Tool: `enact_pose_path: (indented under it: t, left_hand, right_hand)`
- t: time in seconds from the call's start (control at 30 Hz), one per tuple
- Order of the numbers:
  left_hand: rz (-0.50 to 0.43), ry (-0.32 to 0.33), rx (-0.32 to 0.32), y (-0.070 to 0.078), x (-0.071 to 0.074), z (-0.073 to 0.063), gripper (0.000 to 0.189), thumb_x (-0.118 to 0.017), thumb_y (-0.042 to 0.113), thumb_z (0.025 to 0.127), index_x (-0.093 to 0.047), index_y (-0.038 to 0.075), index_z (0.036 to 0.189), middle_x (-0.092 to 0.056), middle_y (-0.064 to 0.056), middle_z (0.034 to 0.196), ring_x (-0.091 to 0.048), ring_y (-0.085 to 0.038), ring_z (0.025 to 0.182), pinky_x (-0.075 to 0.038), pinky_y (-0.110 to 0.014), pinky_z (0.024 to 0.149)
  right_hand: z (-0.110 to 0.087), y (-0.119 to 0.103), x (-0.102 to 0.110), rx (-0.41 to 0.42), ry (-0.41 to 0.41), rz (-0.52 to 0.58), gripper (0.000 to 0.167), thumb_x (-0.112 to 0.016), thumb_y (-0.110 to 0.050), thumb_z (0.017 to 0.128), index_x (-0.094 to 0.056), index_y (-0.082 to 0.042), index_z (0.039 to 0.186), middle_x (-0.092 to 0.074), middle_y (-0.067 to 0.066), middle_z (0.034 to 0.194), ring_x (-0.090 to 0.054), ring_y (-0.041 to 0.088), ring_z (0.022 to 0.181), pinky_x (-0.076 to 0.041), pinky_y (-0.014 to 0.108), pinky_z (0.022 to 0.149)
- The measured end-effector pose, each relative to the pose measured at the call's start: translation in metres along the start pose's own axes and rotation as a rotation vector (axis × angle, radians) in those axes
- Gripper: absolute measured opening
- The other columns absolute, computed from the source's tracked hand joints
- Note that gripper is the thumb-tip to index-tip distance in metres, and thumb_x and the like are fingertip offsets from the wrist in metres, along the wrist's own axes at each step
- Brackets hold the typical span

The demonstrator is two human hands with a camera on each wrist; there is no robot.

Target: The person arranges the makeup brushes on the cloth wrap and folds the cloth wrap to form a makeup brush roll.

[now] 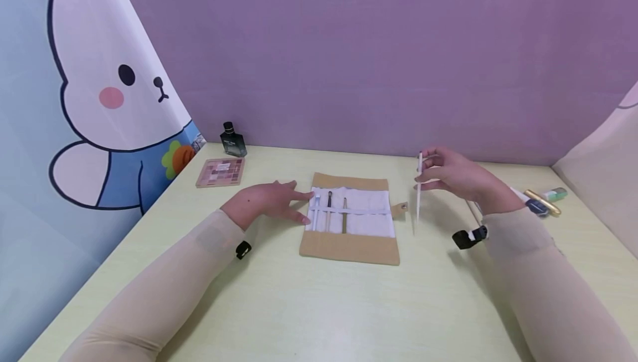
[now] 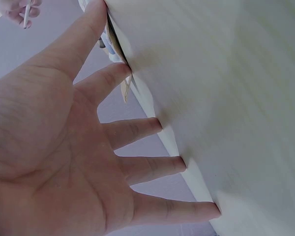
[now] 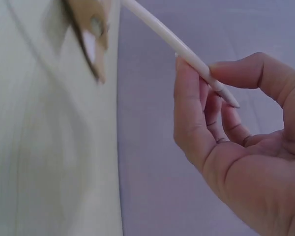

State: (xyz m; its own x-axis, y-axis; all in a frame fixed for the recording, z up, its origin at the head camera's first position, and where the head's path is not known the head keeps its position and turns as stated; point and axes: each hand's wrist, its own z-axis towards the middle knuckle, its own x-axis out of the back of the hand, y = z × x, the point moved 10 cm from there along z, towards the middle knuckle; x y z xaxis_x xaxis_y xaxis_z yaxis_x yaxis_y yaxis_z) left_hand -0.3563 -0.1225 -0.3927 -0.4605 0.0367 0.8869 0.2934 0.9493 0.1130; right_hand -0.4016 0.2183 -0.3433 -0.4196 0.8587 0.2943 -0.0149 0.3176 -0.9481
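Brush roll (image 1: 349, 249) looks part-filled: three brushes (image 1: 344, 222) slotted, white brush (image 1: 418, 198) outside, pinched by right grip (image 1: 451, 175); left grip (image 1: 271, 204) spread, empty.

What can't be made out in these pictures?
Head view: lettering on the dark bottle and palette, too small to read.
Head view: part of the white-and-blue item, behind the right wrist.
Right wrist view: the far end of the white stick, cut off by the top edge.
Left wrist view: much of the pouch, hidden by the left hand.
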Motion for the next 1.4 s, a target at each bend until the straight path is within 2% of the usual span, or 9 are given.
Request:
enact_pose_path:
  t: [0.17, 0.37, 0.6, 0.73, 0.83, 0.9, 1.0, 1.17, 1.4]
  left_hand:
    - [0.001, 0.001, -0.002, 0.000, 0.000, 0.000, 0.084, -0.063, 0.072, 0.096, -0.029, 0.046, 0.167, -0.011, -0.016, 0.182, -0.013, -0.056, 0.164, -0.021, -0.074, 0.130]
    - [0.002, 0.002, -0.002, 0.001, 0.000, -0.001, 0.084, -0.064, 0.072, 0.096, -0.029, 0.046, 0.167, -0.011, -0.016, 0.182, -0.013, -0.056, 0.164, -0.021, -0.074, 0.130]
    - [-0.004, 0.000, -0.008, 0.003, 0.000, -0.003, 0.084, -0.064, 0.071, 0.096, -0.029, 0.045, 0.167, -0.011, -0.016, 0.182, -0.012, -0.056, 0.164, -0.020, -0.074, 0.130]
    - [-0.006, 0.000, 0.003, 0.002, 0.001, -0.003, 0.083, -0.064, 0.071, 0.096, -0.029, 0.046, 0.167, -0.011, -0.015, 0.182, -0.012, -0.055, 0.165, -0.020, -0.074, 0.130]
    - [-0.004, -0.002, 0.005, 0.001, 0.001, -0.003, 0.083, -0.064, 0.071, 0.096, -0.028, 0.047, 0.167, -0.011, -0.015, 0.182, -0.012, -0.054, 0.165, -0.021, -0.074, 0.130]
    - [-0.002, -0.005, 0.003, 0.001, 0.001, -0.003, 0.083, -0.064, 0.072, 0.096, -0.028, 0.047, 0.167, -0.011, -0.015, 0.182, -0.012, -0.054, 0.165, -0.021, -0.074, 0.130]
    - [0.000, -0.006, -0.001, 0.002, 0.001, -0.003, 0.083, -0.064, 0.072, 0.096, -0.028, 0.047, 0.167, -0.011, -0.016, 0.182, -0.012, -0.055, 0.165, -0.021, -0.074, 0.130]
    - [-0.004, -0.002, -0.003, 0.002, 0.001, -0.004, 0.083, -0.064, 0.071, 0.096, -0.028, 0.046, 0.167, -0.011, -0.016, 0.182, -0.012, -0.055, 0.165, -0.020, -0.074, 0.130]
    - [-0.008, -0.001, -0.002, 0.001, 0.001, -0.004, 0.083, -0.063, 0.071, 0.096, -0.028, 0.046, 0.167, -0.011, -0.016, 0.182, -0.012, -0.056, 0.165, -0.021, -0.075, 0.130]
  right_hand:
    - [0.006, -0.014, -0.012, 0.030, 0.022, 0.073, 0.049, -0.061, 0.008, 0.101, -0.031, 0.002, 0.139, -0.049, 0.012, 0.119, -0.070, 0.019, 0.101, -0.066, 0.035, 0.097]
    - [0.021, -0.022, -0.028, 0.047, 0.053, 0.094, 0.045, -0.058, 0.009, 0.102, -0.031, 0.008, 0.139, -0.045, 0.016, 0.122, -0.069, 0.018, 0.099, -0.066, 0.036, 0.097]
    - [0.033, -0.029, -0.041, 0.055, 0.113, 0.126, 0.047, -0.059, 0.010, 0.102, -0.031, 0.006, 0.139, -0.048, 0.014, 0.119, -0.068, 0.019, 0.100, -0.066, 0.032, 0.094]
    - [0.043, -0.030, -0.042, 0.058, 0.187, 0.131, 0.040, -0.062, 0.009, 0.100, -0.037, -0.002, 0.128, -0.052, 0.009, 0.109, -0.071, 0.015, 0.091, -0.067, 0.029, 0.089]
    - [0.049, -0.030, -0.042, 0.073, 0.236, 0.139, 0.033, -0.064, 0.012, 0.096, -0.042, -0.004, 0.115, -0.055, 0.004, 0.098, -0.071, 0.013, 0.083, -0.067, 0.028, 0.086]
    - [0.052, -0.030, -0.044, 0.088, 0.256, 0.143, 0.031, -0.064, 0.013, 0.095, -0.043, -0.003, 0.112, -0.056, 0.003, 0.094, -0.071, 0.012, 0.081, -0.067, 0.028, 0.084]
    - [0.056, -0.029, -0.045, 0.093, 0.277, 0.133, 0.034, -0.062, 0.014, 0.095, -0.040, 0.002, 0.119, -0.055, 0.005, 0.097, -0.069, 0.013, 0.082, -0.067, 0.027, 0.083]
    - [0.059, -0.021, -0.050, 0.034, 0.281, 0.090, 0.055, -0.061, 0.013, 0.097, -0.026, 0.004, 0.140, -0.050, 0.011, 0.113, -0.066, 0.018, 0.089, -0.066, 0.026, 0.085]
    - [0.059, -0.014, -0.063, -0.051, 0.208, 0.025, 0.071, -0.065, 0.010, 0.098, -0.022, 0.006, 0.154, -0.052, 0.016, 0.123, -0.069, 0.028, 0.102, -0.061, 0.046, 0.107]
